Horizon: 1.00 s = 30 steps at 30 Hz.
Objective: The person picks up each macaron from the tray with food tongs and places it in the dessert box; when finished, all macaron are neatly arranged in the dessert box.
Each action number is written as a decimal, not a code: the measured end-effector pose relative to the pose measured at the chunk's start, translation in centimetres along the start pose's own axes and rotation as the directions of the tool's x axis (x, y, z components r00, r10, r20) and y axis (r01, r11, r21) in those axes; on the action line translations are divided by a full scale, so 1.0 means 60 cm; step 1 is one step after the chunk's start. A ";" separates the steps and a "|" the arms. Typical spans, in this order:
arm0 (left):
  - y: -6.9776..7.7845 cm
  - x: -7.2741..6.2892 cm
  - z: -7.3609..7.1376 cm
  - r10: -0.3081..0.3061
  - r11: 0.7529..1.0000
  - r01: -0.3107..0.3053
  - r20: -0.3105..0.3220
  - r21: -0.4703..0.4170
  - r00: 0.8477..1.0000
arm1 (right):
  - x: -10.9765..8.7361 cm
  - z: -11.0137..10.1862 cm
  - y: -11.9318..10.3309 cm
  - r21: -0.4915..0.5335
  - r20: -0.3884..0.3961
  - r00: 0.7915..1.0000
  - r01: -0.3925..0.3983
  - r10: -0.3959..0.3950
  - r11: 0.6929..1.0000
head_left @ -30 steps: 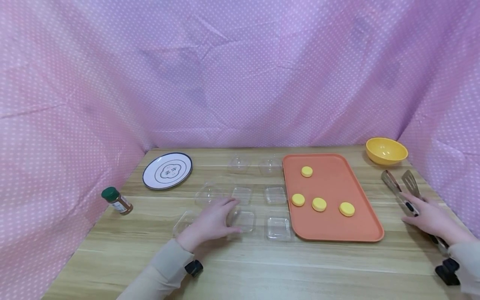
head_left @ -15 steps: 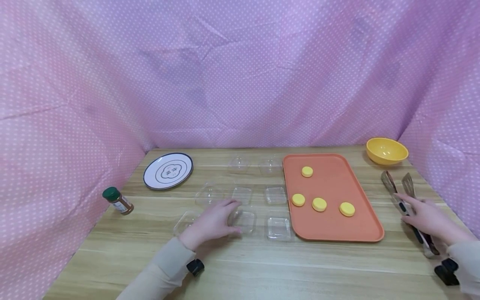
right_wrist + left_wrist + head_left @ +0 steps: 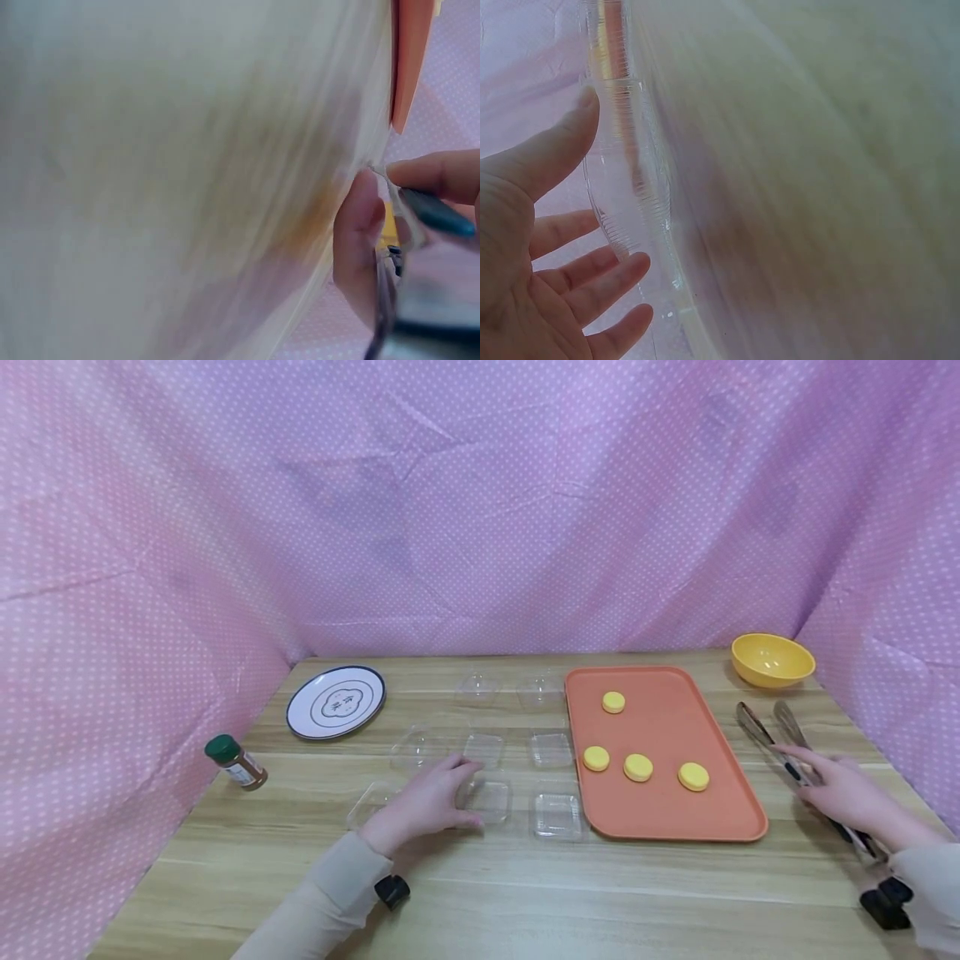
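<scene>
My right hand [image 3: 851,793] grips a pair of metal tongs [image 3: 789,725] with dark handle grips, right of the orange tray. The far ends of the tongs stand slightly apart, one of them broad. In the right wrist view, thumb and fingers close around the tongs [image 3: 439,285], blurred near the camera. My left hand [image 3: 423,806] lies beside a clear plastic box [image 3: 491,802], thumb and forefinger spread along its sides. The left wrist view shows the fingers loosely spread at the clear box [image 3: 626,195]. Several yellow round cakes [image 3: 637,767] sit on the tray [image 3: 667,710].
More clear plastic boxes [image 3: 557,816] stand between the left hand and the tray, some with domed lids raised. A white plate [image 3: 311,706] with a dark rim is at back left, a green-capped spice jar [image 3: 238,764] at left. A yellow bowl [image 3: 772,662] stands at back right.
The tongs have swung left, their far ends now nearer the tray, and the right hand has shifted slightly left with them. The left hand has stayed nearly still.
</scene>
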<state>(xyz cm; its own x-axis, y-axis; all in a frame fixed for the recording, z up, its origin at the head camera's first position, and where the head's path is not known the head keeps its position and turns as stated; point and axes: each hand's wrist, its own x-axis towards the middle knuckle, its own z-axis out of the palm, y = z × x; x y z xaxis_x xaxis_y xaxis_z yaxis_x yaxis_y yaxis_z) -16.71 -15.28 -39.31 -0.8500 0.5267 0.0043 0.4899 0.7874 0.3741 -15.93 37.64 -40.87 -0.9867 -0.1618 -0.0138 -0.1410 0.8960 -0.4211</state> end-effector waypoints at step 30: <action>-0.004 0.005 0.000 -0.009 0.998 0.012 0.038 -0.065 0.999 | 0.000 0.003 -0.043 0.049 -0.169 0.984 0.057 -0.047 0.997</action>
<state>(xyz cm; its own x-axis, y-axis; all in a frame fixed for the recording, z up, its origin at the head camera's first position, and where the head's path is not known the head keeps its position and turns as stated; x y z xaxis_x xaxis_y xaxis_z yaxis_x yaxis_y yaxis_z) -17.10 -15.32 -39.43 -0.8465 0.5312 -0.0348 0.4661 0.7713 0.4334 -15.53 35.27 -39.94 -0.9783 -0.1318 0.1601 -0.1925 0.8639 -0.4654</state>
